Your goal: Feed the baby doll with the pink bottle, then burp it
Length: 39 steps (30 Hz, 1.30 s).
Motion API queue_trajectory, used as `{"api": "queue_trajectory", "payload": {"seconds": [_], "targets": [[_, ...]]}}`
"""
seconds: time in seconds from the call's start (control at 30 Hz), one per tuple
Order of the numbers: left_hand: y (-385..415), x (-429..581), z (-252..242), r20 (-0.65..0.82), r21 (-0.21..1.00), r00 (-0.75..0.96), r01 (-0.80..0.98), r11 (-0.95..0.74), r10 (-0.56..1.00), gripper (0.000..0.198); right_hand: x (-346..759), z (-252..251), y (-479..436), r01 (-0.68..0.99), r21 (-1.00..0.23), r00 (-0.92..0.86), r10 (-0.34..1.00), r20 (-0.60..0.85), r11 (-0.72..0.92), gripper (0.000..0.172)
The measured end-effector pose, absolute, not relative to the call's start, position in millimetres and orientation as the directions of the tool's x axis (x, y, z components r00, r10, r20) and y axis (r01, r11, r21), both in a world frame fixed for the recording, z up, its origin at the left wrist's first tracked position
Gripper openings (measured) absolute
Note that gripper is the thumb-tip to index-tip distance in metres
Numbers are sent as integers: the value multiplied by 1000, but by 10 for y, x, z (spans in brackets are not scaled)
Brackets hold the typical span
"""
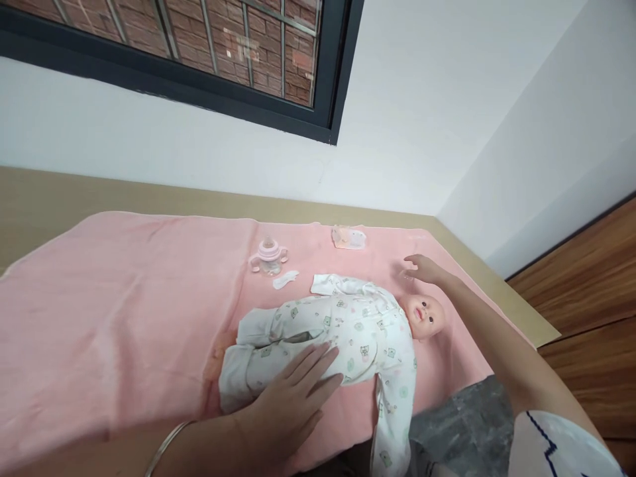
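Note:
A baby doll (423, 317) lies on its back on a pink blanket (183, 298), its head to the right. It wears white printed pyjamas (348, 328). My left hand (288, 391) rests with fingers stretched out over the doll's hip and upper leg. Beyond the doll's head, my right hand (422, 269) reaches over the blanket, thumb and fingers apart. Just under its fingertips is something small and clear, too faint to name. A pink baby bottle (269, 256) with two handles stands past the doll's legs. Beside it lies a small white item (285, 279), perhaps a spoon.
Near the blanket's far edge lies a small clear packet (349, 238) with a printed label. The blanket covers a wooden surface (44, 192) against a white wall (397, 132). A dark-framed window (325, 119) is above. Wooden panels (586, 278) stand at the right.

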<state>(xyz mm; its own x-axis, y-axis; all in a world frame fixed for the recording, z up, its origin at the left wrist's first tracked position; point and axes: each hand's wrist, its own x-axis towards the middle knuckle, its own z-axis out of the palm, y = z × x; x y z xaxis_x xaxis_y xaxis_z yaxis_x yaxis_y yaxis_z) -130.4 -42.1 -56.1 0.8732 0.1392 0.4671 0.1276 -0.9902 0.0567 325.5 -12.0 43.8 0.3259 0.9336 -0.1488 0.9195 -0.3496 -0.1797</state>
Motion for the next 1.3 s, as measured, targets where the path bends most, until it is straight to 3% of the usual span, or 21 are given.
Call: {"api": "queue_trajectory", "payload": {"seconds": [0.03, 0.1, 0.27, 0.4, 0.47, 0.53, 0.6, 0.73, 0.8, 0.9, 1.13, 1.3], "targets": [[-428, -1331, -574, 444, 54, 885, 135, -989, 145, 45, 3224, 422, -45, 938, -94, 305, 923, -236, -334, 58], [-441, -1361, -589, 397, 61, 904, 148, -987, 160, 49, 3158, 386, 75, 952, -53, 270, 913, -306, -300, 60], [-454, -1371, -664, 426, 75, 895, 109, -991, 131, 46, 2834, 577, 511, 987, 68, 164, 899, -406, -149, 23], [-445, -1365, -740, 509, 11, 858, 78, -997, 72, 45, 1979, 1033, 1028, 1000, 22, -9, 985, -173, 13, 29], [-438, -1367, -764, 525, -20, 850, 69, -997, 48, 45, 1388, 1220, 1231, 983, -79, -169, 985, -26, 167, 31], [-433, -1370, -775, 545, -42, 838, 72, -997, 38, 39, 824, 1334, 1379, 950, -127, -285, 958, 22, 285, 38], [-426, -1376, -771, 563, -53, 826, 72, -996, 29, 30, 380, 1386, 1487, 932, -74, -357, 934, -7, 356, 39], [-406, -1393, -730, 537, -39, 844, 44, -998, 16, 27, -58, 1389, 1629, 927, 68, -345, 908, -239, 370, 29], [-395, -1402, -708, 522, -39, 853, 34, -999, 9, 27, -114, 1347, 1684, 927, 87, -322, 893, -315, 365, 24], [-386, -1412, -689, 500, -33, 866, 16, -999, -3, 29, -118, 1221, 1760, 926, 81, -311, 868, -386, 368, 31], [-371, -1428, -676, 477, -6, 879, 7, -1000, 3, 26, -15, 1104, 1837, 927, 47, -336, 882, -331, 371, 24], [-370, -1410, -740, 481, -15, 877, -6, -1000, -12, 31, 556, 1332, 1827, 966, 104, -202, 941, -270, 237, 29]]}}
